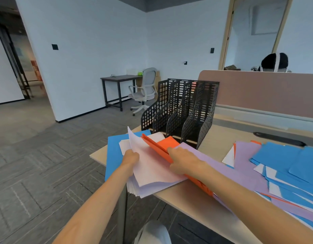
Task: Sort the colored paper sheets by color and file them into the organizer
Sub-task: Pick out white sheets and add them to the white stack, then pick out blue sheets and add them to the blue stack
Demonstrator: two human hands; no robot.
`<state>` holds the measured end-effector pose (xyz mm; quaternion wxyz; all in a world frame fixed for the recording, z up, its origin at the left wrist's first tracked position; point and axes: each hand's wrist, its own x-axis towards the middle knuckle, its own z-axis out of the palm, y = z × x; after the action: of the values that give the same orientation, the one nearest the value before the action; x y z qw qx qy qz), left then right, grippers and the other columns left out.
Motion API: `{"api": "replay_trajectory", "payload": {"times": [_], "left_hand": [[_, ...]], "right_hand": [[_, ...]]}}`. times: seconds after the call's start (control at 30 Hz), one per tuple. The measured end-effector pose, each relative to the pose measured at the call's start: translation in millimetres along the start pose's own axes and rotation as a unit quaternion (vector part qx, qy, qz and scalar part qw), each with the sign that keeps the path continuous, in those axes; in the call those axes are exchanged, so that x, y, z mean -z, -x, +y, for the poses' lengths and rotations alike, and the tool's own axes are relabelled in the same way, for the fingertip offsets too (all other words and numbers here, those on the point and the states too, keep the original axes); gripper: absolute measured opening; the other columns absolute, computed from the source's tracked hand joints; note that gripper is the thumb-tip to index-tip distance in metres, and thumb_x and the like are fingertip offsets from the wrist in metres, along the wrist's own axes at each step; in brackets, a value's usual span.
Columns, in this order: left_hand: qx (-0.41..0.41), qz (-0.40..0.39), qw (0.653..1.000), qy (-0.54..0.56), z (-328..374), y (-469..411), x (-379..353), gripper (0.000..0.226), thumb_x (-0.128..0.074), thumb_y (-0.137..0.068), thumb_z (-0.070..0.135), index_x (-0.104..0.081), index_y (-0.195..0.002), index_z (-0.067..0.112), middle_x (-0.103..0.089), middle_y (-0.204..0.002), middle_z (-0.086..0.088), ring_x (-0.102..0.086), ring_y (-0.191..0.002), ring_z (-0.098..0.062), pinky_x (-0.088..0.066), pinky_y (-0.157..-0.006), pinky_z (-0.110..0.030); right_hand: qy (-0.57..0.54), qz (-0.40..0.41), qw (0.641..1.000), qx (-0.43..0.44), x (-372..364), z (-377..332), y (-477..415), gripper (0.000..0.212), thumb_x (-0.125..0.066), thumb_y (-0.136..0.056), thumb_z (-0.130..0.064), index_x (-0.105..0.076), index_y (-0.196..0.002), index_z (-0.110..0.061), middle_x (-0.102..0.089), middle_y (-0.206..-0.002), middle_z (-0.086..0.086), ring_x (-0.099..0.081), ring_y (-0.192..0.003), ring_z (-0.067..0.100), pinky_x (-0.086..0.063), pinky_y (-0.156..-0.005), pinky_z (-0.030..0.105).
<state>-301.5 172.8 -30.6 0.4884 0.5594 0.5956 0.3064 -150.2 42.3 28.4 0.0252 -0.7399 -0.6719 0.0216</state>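
Observation:
A black mesh organizer [180, 110] with several slots stands at the desk's far left corner. In front of it lies a stack of white sheets [150, 173] on blue sheets [115, 152]. My left hand [130, 158] grips the left edge of the top white sheet, which is lifted and curled. My right hand [183, 162] holds a bundle of orange sheets [167, 144] tilted on edge over the stack, with a purple sheet [222, 171] beneath my forearm.
A loose spread of blue, purple, white and orange sheets [284, 166] covers the desk's right side. A pinkish partition [275, 92] runs along the back, with a person's head behind it. A black cable slot [279, 140] lies near the partition. A chair and a small table stand across the room.

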Motion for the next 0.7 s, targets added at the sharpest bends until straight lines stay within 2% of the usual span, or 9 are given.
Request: {"api": "replay_trajectory", "payload": {"times": [0.07, 0.17, 0.23, 0.3, 0.37, 0.43, 0.53, 0.6, 0.7], "left_hand": [[0.003, 0.005, 1.0, 0.005, 3, -2, -1, 0.031, -0.033, -0.097, 0.005, -0.045, -0.126, 0.003, -0.055, -0.117, -0.019, -0.053, -0.098, -0.032, -0.046, -0.079, -0.037], [-0.005, 0.003, 1.0, 0.011, 1, -3, -1, 0.034, -0.035, -0.095, 0.006, -0.048, -0.126, 0.002, -0.058, -0.115, -0.018, -0.057, -0.101, -0.033, -0.05, -0.087, -0.041], [-0.033, 0.004, 0.999, 0.001, -1, -1, 4, 0.037, -0.038, -0.093, 0.009, -0.047, -0.129, 0.006, -0.059, -0.115, -0.014, -0.058, -0.102, -0.031, -0.051, -0.091, -0.043], [-0.067, 0.021, 0.997, -0.036, -1, 4, 14, 0.041, -0.04, -0.095, 0.012, -0.039, -0.136, 0.007, -0.054, -0.119, -0.007, -0.055, -0.105, -0.03, -0.049, -0.089, -0.04], [-0.076, 0.028, 0.993, -0.082, 0, 14, 25, 0.044, -0.041, -0.096, 0.016, -0.031, -0.139, 0.008, -0.048, -0.12, -0.006, -0.053, -0.11, -0.031, -0.051, -0.09, -0.043], [-0.088, 0.028, 0.983, -0.158, -2, 21, 34, 0.044, -0.042, -0.097, 0.019, -0.033, -0.138, 0.007, -0.049, -0.129, -0.01, -0.05, -0.117, -0.033, -0.048, -0.095, -0.043], [-0.124, 0.032, 0.953, -0.275, -5, 31, 38, 0.046, -0.043, -0.098, 0.023, -0.038, -0.142, 0.007, -0.042, -0.143, -0.016, -0.037, -0.133, -0.033, -0.035, -0.104, -0.037], [-0.164, 0.026, 0.946, -0.279, 4, 43, 30, 0.043, -0.043, -0.098, 0.018, -0.044, -0.139, 0.008, -0.043, -0.143, -0.016, -0.037, -0.133, -0.033, -0.034, -0.103, -0.036], [-0.245, -0.006, 0.941, -0.235, 30, 64, -6, 0.037, -0.042, -0.094, 0.007, -0.054, -0.129, 0.006, -0.053, -0.136, -0.012, -0.047, -0.128, -0.028, -0.038, -0.101, -0.033]], "right_hand": [[-0.015, -0.011, 1.0, -0.007, 2, 2, -2, 0.031, -0.052, -0.089, -0.02, -0.046, -0.118, -0.014, -0.056, -0.113, 0.009, -0.049, -0.088, 0.022, -0.043, -0.071, 0.031], [-0.064, -0.051, 0.996, -0.024, -3, 6, -8, 0.049, -0.052, -0.087, -0.024, -0.042, -0.135, -0.018, -0.053, -0.127, 0.007, -0.052, -0.109, 0.024, -0.048, -0.087, 0.034], [-0.108, -0.076, 0.991, -0.028, -8, 7, -11, 0.059, -0.053, -0.086, -0.025, -0.037, -0.143, -0.021, -0.048, -0.138, 0.005, -0.048, -0.122, 0.024, -0.045, -0.097, 0.035], [-0.151, -0.1, 0.983, -0.019, -8, 8, -13, 0.063, -0.056, -0.087, -0.028, -0.035, -0.146, -0.023, -0.043, -0.145, 0.003, -0.043, -0.13, 0.021, -0.041, -0.102, 0.034], [-0.19, -0.099, 0.977, 0.002, -8, 6, -13, 0.063, -0.061, -0.088, -0.031, -0.037, -0.145, -0.021, -0.042, -0.146, 0.002, -0.043, -0.131, 0.019, -0.039, -0.103, 0.032], [-0.251, -0.061, 0.966, 0.021, -10, 2, -13, 0.061, -0.064, -0.089, -0.032, -0.041, -0.144, -0.017, -0.046, -0.144, 0.003, -0.045, -0.13, 0.017, -0.038, -0.104, 0.029], [-0.321, 0.038, 0.946, 0.032, -15, 0, -13, 0.053, -0.065, -0.09, -0.027, -0.048, -0.139, -0.013, -0.052, -0.14, 0.003, -0.049, -0.128, 0.015, -0.037, -0.101, 0.023], [-0.33, 0.098, 0.938, 0.032, -17, 6, -9, 0.047, -0.063, -0.091, -0.023, -0.052, -0.135, -0.012, -0.057, -0.135, 0.002, -0.052, -0.124, 0.014, -0.038, -0.1, 0.023], [-0.348, 0.196, 0.917, 0.023, -13, 27, 7, 0.036, -0.06, -0.09, -0.015, -0.061, -0.125, -0.014, -0.064, -0.124, -0.002, -0.057, -0.115, 0.011, -0.041, -0.096, 0.021]]}}
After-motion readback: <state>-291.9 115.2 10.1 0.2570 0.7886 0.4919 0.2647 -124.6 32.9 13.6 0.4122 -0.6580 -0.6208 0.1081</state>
